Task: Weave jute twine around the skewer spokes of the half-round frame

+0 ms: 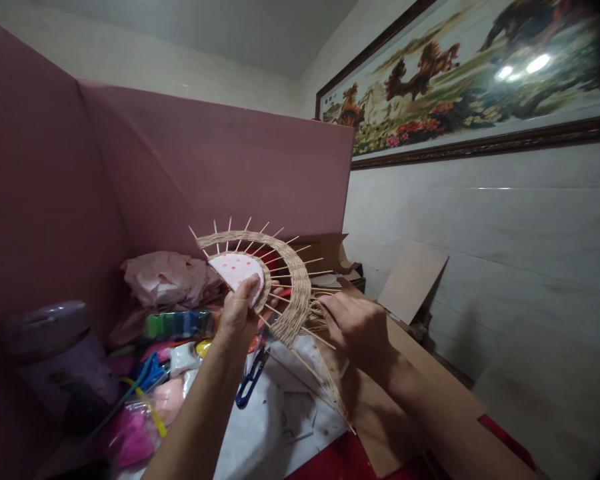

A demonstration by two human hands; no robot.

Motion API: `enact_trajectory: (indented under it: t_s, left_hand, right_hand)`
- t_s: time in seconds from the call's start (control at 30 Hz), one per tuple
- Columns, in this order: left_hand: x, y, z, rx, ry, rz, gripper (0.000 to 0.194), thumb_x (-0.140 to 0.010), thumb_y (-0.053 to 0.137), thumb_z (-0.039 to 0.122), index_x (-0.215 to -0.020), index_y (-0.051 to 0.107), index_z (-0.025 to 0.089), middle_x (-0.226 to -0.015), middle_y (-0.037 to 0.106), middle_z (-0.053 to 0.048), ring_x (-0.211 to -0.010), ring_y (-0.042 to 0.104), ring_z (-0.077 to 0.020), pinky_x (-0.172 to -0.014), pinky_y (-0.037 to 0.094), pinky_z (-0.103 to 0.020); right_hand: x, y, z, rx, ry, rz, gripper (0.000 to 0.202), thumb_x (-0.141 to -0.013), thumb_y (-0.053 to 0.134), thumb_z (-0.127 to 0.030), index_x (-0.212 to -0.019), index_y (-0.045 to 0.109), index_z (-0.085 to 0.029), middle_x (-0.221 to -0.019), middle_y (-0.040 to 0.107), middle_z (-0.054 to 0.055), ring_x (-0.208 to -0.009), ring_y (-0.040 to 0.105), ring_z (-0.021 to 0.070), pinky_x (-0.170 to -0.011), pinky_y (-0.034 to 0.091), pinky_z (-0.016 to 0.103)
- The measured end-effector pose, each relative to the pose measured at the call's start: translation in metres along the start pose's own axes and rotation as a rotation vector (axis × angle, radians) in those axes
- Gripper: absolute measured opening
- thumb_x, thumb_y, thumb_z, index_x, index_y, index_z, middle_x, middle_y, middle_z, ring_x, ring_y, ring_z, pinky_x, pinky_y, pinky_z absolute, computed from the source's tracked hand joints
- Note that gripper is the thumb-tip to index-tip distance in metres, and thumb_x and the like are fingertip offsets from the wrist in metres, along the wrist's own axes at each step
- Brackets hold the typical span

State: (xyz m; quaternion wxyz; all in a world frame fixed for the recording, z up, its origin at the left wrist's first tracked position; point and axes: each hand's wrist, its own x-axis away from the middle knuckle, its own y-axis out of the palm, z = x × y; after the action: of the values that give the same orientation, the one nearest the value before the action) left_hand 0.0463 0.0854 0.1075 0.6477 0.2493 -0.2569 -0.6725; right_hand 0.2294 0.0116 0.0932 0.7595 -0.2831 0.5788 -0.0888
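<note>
My left hand [239,310] grips a half-round woven fan [299,280] by its inner part, thumb on a white half-disc with pinkish dots [240,268]. Thin sticks radiate from the half-disc through a wide band of tan twisted cord and stick out past its outer edge. Beside the fan's right edge is my right hand [357,323], its fingers pinched together at the cord and stick ends. A loop of tan cord [316,310] shows by its fingertips. What exactly lies between those fingers is hidden.
Blue-handled scissors [251,381] lie on white paper [260,433] below the fan. Loose sticks [313,373] lie close by. Bags of coloured material [135,433] and a lidded container [60,360] stand left. Cardboard [375,400] lies right; pink panels [220,160] rise behind.
</note>
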Motion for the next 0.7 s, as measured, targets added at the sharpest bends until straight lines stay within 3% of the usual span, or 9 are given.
enact_trajectory:
  t_s: [0.3,0.5,0.7]
  left_hand:
    - [-0.003,-0.004,0.001,-0.015,-0.005,-0.015,0.012,-0.074,0.055,0.015,-0.081,0.060,0.007,-0.063,0.067,-0.009,-0.060,0.067,-0.0217,-0.056,0.057,-0.033]
    - [0.000,-0.001,0.002,-0.027,-0.018,-0.013,0.012,-0.074,0.054,0.015,-0.080,0.060,0.007,-0.063,0.067,-0.009,-0.059,0.067,-0.0216,-0.053,0.056,-0.032]
    - [-0.001,-0.002,0.001,-0.006,-0.028,-0.027,0.011,-0.072,0.056,0.015,-0.080,0.061,0.008,-0.062,0.068,-0.008,-0.059,0.067,-0.0217,-0.054,0.057,-0.032]
  right_hand:
    - [0.001,-0.005,0.015,-0.210,0.200,-0.020,0.018,-0.087,0.050,-0.028,-0.081,0.065,-0.021,-0.076,0.068,0.000,-0.067,0.061,0.0134,-0.058,0.036,0.024]
    - [0.006,-0.001,0.030,-0.392,0.371,-0.019,0.016,-0.083,0.056,-0.031,-0.073,0.065,-0.021,-0.070,0.067,0.000,-0.066,0.060,0.0141,-0.061,0.040,0.024]
    - [0.012,0.005,0.033,-0.446,0.414,0.005,0.018,-0.082,0.056,-0.031,-0.071,0.065,-0.020,-0.068,0.067,0.001,-0.062,0.060,0.0147,-0.058,0.041,0.024]
